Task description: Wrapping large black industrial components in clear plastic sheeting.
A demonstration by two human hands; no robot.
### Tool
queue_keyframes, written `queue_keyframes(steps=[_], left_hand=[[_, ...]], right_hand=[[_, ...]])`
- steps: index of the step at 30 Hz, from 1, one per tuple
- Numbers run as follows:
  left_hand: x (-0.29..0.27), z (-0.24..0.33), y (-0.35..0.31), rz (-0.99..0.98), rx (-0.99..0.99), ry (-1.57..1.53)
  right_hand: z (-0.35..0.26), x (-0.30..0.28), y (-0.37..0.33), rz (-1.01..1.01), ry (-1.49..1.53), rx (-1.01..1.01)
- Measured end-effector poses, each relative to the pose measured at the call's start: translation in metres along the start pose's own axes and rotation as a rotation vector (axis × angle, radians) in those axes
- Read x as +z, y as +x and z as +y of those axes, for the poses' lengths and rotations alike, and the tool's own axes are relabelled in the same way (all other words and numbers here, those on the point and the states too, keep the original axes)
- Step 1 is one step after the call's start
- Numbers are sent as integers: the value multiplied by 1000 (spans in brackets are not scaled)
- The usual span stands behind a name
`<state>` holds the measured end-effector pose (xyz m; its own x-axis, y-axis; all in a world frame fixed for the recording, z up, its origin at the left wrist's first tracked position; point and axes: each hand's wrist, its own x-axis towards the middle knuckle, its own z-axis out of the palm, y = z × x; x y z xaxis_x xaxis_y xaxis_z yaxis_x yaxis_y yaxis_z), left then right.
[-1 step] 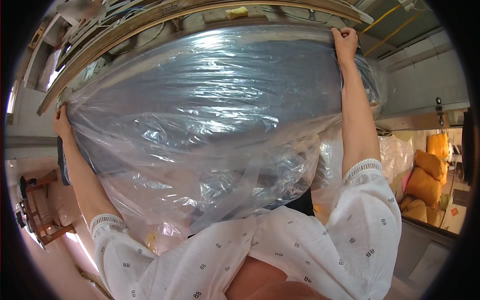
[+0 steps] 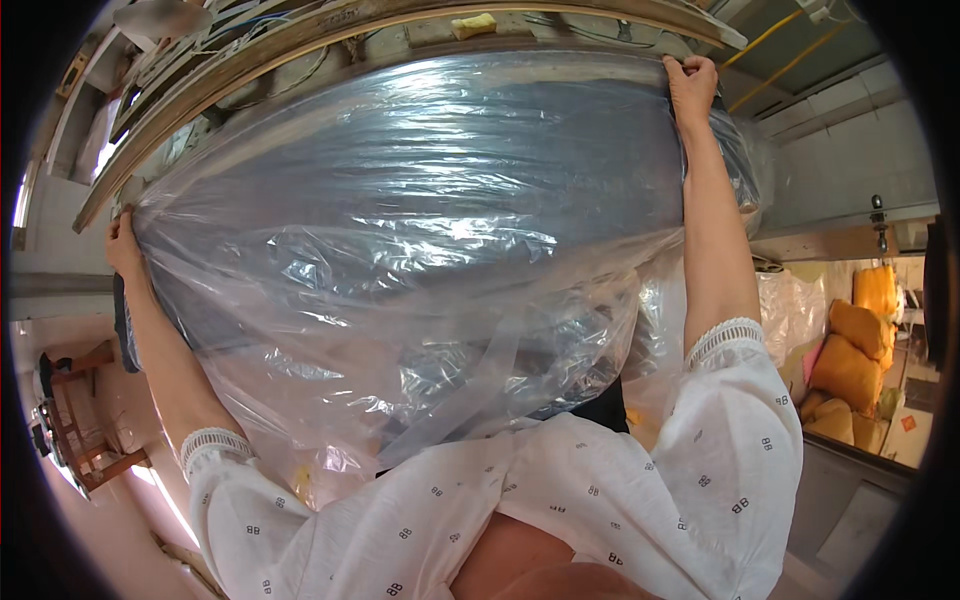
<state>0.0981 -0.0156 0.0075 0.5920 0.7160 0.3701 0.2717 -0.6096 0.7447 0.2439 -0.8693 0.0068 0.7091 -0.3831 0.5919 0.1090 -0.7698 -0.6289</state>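
Below the left hand [image 2: 122, 245], brown wooden frame [image 2: 115, 468]. Left fingers pinched on one end of a clear plastic sheet [image 2: 330, 330], wrinkled, stretched between both hands, dark layer [image 2: 625, 150] showing through. Right hand [image 2: 691, 88], farther up, fingertips likewise pinched on the sheet's edge. Below right of it, orange bundles [image 2: 852, 345].

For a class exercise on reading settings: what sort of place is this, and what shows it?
Probably a workshop, judging by the large clear plastic sheet, the long wooden rail beyond it, and orange bundles piled at right.
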Motion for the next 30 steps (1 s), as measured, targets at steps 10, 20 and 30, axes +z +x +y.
queue_keyframes(steps=[10, 20, 30], left_hand=[[-22, -49, 13, 65, -236, -548], [4, -37, -6, -148, 263, 427], [-301, 6, -38, 168, -66, -348]], right_hand=[[2, 2, 10, -3, 55, 102], [-30, -12, -11, 267, 19, -131], [-137, -86, -116, -563, 875, 562]])
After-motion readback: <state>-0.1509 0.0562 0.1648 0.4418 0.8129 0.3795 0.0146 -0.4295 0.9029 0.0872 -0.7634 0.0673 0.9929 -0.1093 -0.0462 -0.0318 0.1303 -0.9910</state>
